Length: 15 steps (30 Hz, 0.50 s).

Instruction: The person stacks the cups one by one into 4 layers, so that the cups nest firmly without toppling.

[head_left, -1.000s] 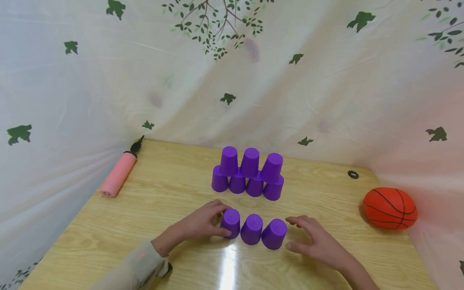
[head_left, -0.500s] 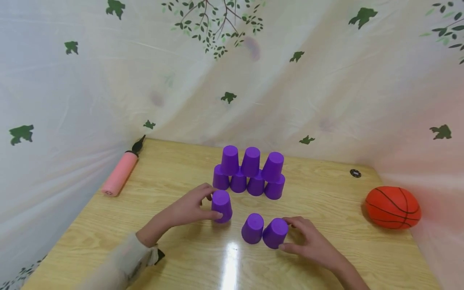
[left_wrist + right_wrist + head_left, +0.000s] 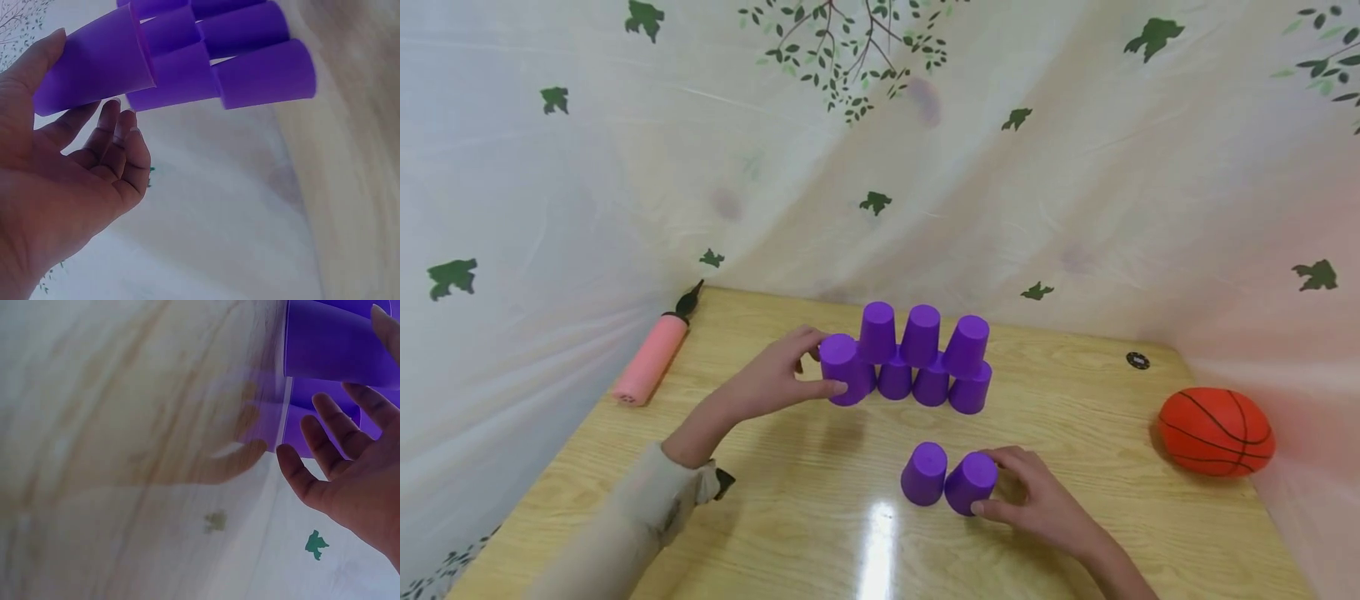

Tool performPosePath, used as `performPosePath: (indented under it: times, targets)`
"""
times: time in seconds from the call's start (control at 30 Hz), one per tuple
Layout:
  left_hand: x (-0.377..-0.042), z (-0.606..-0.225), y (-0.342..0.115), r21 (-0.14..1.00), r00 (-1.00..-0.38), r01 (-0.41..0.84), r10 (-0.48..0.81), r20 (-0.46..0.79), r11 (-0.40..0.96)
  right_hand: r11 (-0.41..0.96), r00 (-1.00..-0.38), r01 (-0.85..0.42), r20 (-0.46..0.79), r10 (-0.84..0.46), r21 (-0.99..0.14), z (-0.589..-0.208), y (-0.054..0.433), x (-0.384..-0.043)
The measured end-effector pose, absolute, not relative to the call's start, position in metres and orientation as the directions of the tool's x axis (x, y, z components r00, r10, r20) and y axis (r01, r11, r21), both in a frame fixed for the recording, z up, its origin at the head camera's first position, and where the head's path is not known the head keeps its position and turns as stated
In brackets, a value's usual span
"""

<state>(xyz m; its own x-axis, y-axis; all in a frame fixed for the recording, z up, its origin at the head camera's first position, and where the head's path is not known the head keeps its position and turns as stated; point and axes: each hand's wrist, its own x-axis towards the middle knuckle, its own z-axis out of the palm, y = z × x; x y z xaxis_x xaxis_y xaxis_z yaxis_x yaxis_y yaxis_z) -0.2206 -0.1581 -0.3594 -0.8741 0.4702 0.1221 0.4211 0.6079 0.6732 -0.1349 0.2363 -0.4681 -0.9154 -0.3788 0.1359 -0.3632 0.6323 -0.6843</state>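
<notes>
In the head view my left hand (image 3: 775,375) pinches an upside-down purple plastic cup (image 3: 838,367) between thumb and fingers. That cup is raised off the table, its shadow below, and overlaps the left end of the stack. The left wrist view shows the held cup (image 3: 94,59) tilted beside several stacked cups (image 3: 265,75). My right hand (image 3: 1037,500) has thumb and index finger around the right one of two upside-down cups (image 3: 970,483) on the table; its other fingers spread free in the right wrist view. Left of it stands another purple cup (image 3: 923,475).
Behind, a two-row stack has three cups (image 3: 921,335) on a lower row of purple cups (image 3: 931,383). A pink hand pump (image 3: 651,358) lies at the left edge. On the right are a red ball (image 3: 1216,432) with black lines and a black chip (image 3: 1138,360).
My left hand has lifted the leftmost front cup and carried it back and left toward the stack. My right hand has moved left and taken hold of the right front cup.
</notes>
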Motion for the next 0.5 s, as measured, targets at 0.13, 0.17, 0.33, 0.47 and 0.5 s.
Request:
performPosePath:
  times: [0.13, 0.17, 0.33, 0.47, 0.5]
  targets:
    - [-0.228, -0.344, -0.156, 0.658, -0.871, 0.439, 0.469, 0.146, 0.612, 0.631, -0.915, -0.367, 0.143, -0.377, -0.683, -0.468, 0.236, -0.134]
    - [-0.231, -0.341, -0.155, 0.653, -0.870, 0.445, 0.469, 0.153, 0.612, 0.631, -0.915, -0.368, 0.144, -0.377, -0.683, -0.468, 0.236, -0.134]
    - [-0.244, -0.326, -0.149, 0.644, -0.865, 0.459, 0.471, 0.170, 0.612, 0.618, -0.916, -0.359, 0.138, -0.376, -0.700, -0.467, 0.234, -0.134]
    - [-0.256, -0.319, -0.143, 0.650, -0.868, 0.453, 0.467, 0.166, 0.610, 0.614, -0.917, -0.353, 0.130, -0.377, -0.706, -0.467, 0.234, -0.134]
    - [-0.258, -0.317, -0.142, 0.652, -0.870, 0.448, 0.465, 0.162, 0.612, 0.614, -0.917, -0.353, 0.130, -0.378, -0.706, -0.467, 0.234, -0.134]
